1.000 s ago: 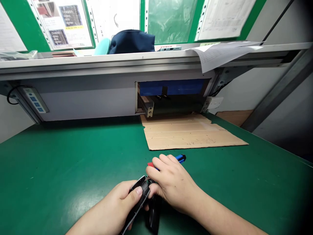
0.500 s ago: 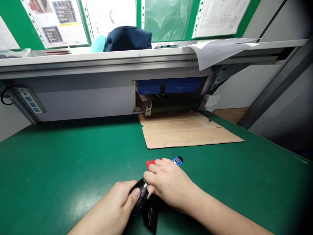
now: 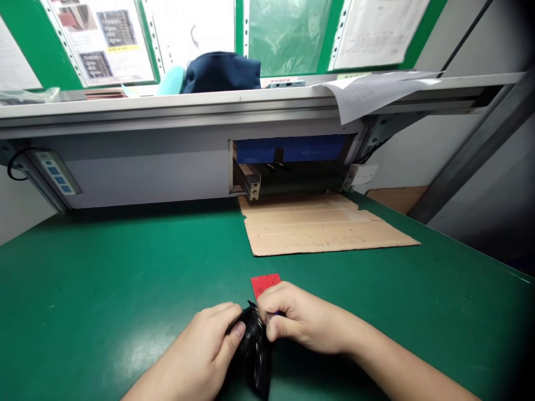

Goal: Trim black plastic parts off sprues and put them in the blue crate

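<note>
My left hand is closed round a black curved plastic part, its thumb pressed on the near face. Close against that part, my right hand is curled round a utility knife; only a bit of its blue and metal shows between the fingers. The blade's tip is hidden. Below the two hands a glossy black piece hangs or lies; I cannot tell whether it joins the held part. Just beyond my right hand a red card with dark marks lies on the green table.
A flat cardboard sheet lies on the green tabletop in front of an open drawer bay. A power strip is fixed at the left. The shelf above holds a dark blue pouch and overhanging papers.
My right hand has turned and shifted slightly right, so the knife's blue end no longer sticks out behind it. More of the red card shows. The black part has tilted in my left hand.
</note>
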Demonstrator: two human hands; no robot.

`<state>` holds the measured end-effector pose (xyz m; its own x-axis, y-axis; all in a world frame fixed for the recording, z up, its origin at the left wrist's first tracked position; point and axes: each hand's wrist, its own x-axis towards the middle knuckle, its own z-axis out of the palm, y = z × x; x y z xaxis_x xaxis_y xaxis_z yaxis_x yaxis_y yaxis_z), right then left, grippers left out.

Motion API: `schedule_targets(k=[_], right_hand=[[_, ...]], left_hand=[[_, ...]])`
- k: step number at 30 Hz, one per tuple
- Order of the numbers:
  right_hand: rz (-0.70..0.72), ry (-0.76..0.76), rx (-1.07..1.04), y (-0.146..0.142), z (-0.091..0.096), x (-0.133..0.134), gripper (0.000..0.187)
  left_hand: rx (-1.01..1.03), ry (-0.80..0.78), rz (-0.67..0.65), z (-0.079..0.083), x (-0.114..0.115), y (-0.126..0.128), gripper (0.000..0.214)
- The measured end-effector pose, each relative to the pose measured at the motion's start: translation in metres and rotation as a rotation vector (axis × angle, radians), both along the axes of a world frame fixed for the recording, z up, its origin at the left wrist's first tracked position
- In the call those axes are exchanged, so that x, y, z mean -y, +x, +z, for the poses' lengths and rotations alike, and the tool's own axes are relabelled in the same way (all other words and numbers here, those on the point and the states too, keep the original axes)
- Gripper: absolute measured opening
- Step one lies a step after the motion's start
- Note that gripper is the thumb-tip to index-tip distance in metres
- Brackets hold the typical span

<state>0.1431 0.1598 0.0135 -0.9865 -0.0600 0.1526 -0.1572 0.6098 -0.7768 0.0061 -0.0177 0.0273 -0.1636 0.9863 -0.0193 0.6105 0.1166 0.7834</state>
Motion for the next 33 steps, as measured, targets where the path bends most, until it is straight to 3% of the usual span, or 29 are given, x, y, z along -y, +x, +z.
schedule_targets(k=[2,8,14,22,25,30,33], right_hand=[[-0.047,-0.015,-0.07,0.0,0.004,-0.002,0.063],[-0.265,0.245,-0.288,-0.001,0.011,0.004,0.065],[-0.309,0.286,-0.352,-0.004,0.002,0.012,0.069],[-0.317,0.389,-0.366,-0.004,0.001,0.013,0.073],[-0.326,0.428,-0.374,-0.004,0.004,0.013,0.073],[-0.332,0.41,-0.403,-0.003,0.006,0.013,0.07],[-0.336,0.444,-0.402,-0.003,0.006,0.014,0.07]], left_hand=[[0.036,0.004,0.012,-0.001,0.0,0.0,0.036],[0.354,0.031,0.103,0.001,0.003,0.003,0.042],[0.482,-0.002,0.072,-0.003,0.002,0.003,0.045],[0.589,0.082,0.079,-0.008,0.0,0.011,0.044],[0.524,0.112,0.104,-0.009,-0.001,0.01,0.043],[0.187,0.218,0.031,-0.01,-0.003,0.002,0.039],[0.11,0.203,-0.009,-0.011,-0.003,-0.001,0.036]])
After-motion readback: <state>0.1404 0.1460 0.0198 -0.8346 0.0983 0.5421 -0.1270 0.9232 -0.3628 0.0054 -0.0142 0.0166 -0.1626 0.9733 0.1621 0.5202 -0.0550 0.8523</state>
